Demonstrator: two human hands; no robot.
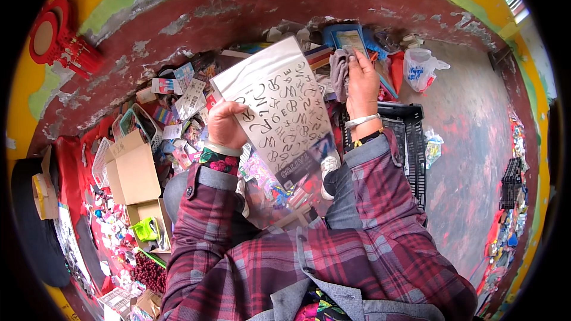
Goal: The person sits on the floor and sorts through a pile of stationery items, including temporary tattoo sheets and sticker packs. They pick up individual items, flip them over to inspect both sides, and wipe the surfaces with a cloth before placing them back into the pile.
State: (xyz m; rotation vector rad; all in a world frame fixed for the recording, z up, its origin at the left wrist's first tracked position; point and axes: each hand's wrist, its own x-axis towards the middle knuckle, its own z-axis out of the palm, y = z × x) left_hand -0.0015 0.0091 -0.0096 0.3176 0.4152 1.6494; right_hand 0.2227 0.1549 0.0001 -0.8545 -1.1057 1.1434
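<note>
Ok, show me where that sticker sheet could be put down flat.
Bare floor lies to the person's right, between the black crate and the white plastic bag. The left side is crowded: cardboard boxes, packets and beads cover the red cloth. The left hand holds the sticker sheet; the right hand holds a grey cloth.

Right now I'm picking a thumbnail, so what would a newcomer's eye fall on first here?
The clear sheet of black letter stickers at centre, held by the left hand. Beside it, the right hand holds a grey cloth. Lower left, open cardboard boxes stand amid bright packets.
</note>
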